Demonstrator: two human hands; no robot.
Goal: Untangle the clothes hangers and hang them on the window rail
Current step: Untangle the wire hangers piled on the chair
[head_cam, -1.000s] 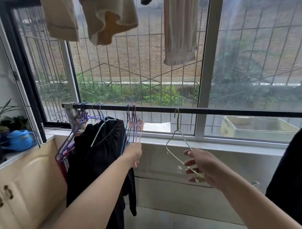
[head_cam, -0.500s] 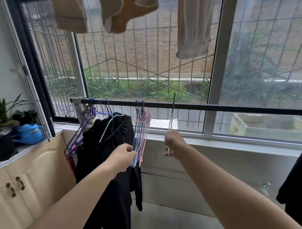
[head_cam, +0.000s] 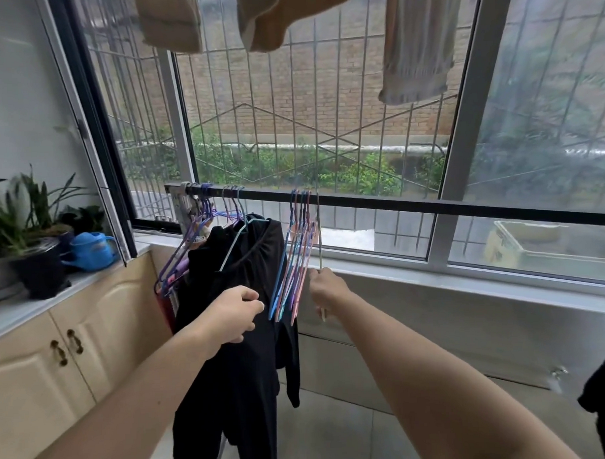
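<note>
Along the window rail (head_cam: 413, 205), your right hand (head_cam: 325, 288) grips a pale wire hanger (head_cam: 319, 235), seen edge-on, its hook at the rail just right of a bunch of blue and pink hangers (head_cam: 297, 260) hanging there. Your left hand (head_cam: 233, 314) is curled at the lower ends of that bunch; whether it holds one, you cannot tell from this view. Further left, purple hangers (head_cam: 198, 239) and a black garment (head_cam: 235, 317) hang on the same rail
</note>
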